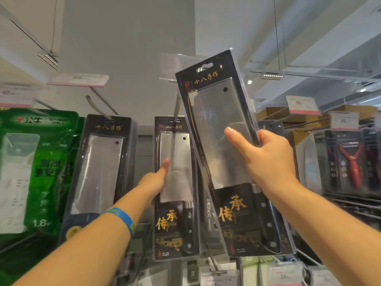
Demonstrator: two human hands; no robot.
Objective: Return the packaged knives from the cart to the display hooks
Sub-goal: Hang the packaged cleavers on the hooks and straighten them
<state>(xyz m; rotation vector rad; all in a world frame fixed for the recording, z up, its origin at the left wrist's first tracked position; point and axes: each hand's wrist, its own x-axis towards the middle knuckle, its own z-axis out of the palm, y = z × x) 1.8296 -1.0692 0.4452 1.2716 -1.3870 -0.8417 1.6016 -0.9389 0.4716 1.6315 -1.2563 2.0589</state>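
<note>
Gripping tilted packaged cleaver (216, 112) in right hand (268, 159), thumb across front, raised just beside hook (176, 106); pinching hung cleaver pack (175, 213) in left hand (156, 178), fingers hidden behind.

Rack of wire hooks (102, 100). The hook above the left hand (157, 179) carries a cleaver pack (175, 223); that hand grips its edge. Next hook left: second cleaver pack (99, 172). Further left: green bags (35, 162). Right of the right hand (268, 159): hooks with peeler packs (348, 162). Price tags (79, 79) sit on the hook ends. Held pack (222, 120) in right hand: slot up by the centre hook's tip, can't tell if it's on.
</note>
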